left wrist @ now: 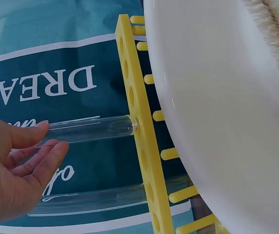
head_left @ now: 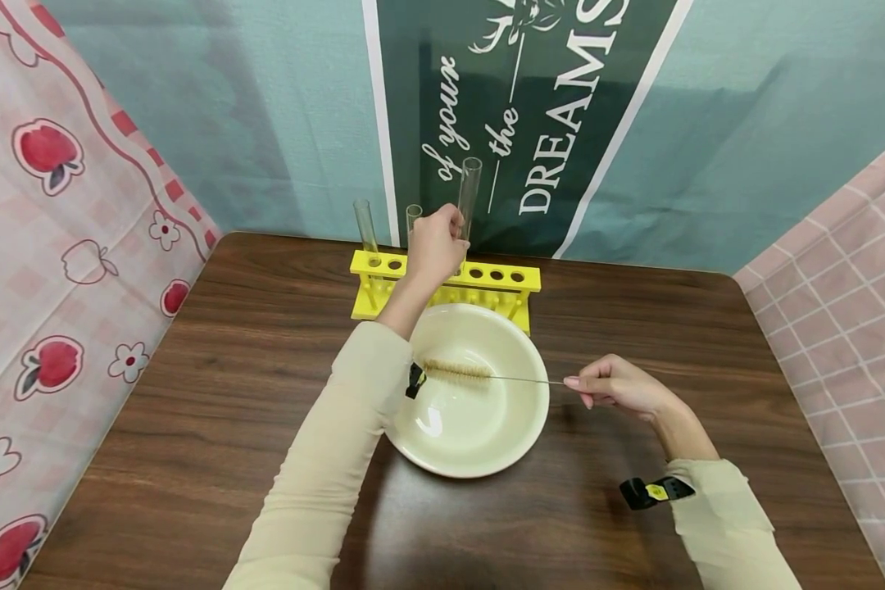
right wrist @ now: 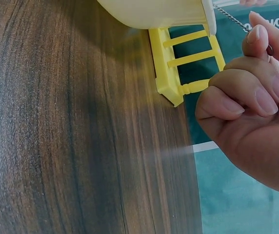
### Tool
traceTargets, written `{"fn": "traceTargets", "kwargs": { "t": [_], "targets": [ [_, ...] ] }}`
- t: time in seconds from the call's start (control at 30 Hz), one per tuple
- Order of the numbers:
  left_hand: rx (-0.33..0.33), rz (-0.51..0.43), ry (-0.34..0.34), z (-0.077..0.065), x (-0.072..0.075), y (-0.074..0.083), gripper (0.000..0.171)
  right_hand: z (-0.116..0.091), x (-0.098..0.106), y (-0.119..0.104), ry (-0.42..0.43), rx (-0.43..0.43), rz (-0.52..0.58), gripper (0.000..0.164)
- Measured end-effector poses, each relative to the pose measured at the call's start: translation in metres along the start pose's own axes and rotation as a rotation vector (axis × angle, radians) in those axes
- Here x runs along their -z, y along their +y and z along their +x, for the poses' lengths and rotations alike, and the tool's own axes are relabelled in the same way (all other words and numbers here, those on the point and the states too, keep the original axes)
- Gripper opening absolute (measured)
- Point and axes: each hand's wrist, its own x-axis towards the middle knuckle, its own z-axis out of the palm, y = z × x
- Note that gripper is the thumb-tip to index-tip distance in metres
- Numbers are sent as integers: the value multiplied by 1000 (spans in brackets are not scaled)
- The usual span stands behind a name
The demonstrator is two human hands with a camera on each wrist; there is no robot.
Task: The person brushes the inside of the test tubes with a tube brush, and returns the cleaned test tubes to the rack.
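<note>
Near the back of the table, my left hand [head_left: 435, 246] pinches a clear glass test tube [head_left: 470, 184] between thumb and fingers. The tube stands upright, its lower end at a hole of the yellow test tube rack [head_left: 487, 284], as the left wrist view shows with the tube's tip [left wrist: 127, 126]. My right hand [head_left: 619, 385] pinches the looped end of a test tube brush's wire handle [head_left: 524, 379] between thumb and forefinger, the other fingers curled. The brush's tan bristles [head_left: 457, 371] lie over the inside of a cream basin [head_left: 487, 438].
Two more test tubes, a left one [head_left: 366, 225] and one partly behind my left hand [head_left: 413, 215], stand in the rack. The basin sits directly in front of the rack. A teal cloth [head_left: 288, 123] hangs behind the wooden table [head_left: 265, 328], with patterned cloths at both sides.
</note>
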Motion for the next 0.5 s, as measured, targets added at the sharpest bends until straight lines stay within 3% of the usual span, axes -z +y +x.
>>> {"fn": "traceTargets", "kwargs": {
  "t": [0.23,0.5],
  "targets": [
    [21,28,-12,2,-5,-3,16,-1,0,1,1,8,0,39],
    [156,5,-162,2,-15,-22,11,0,-2,1,2,7,3,39]
  ]
}}
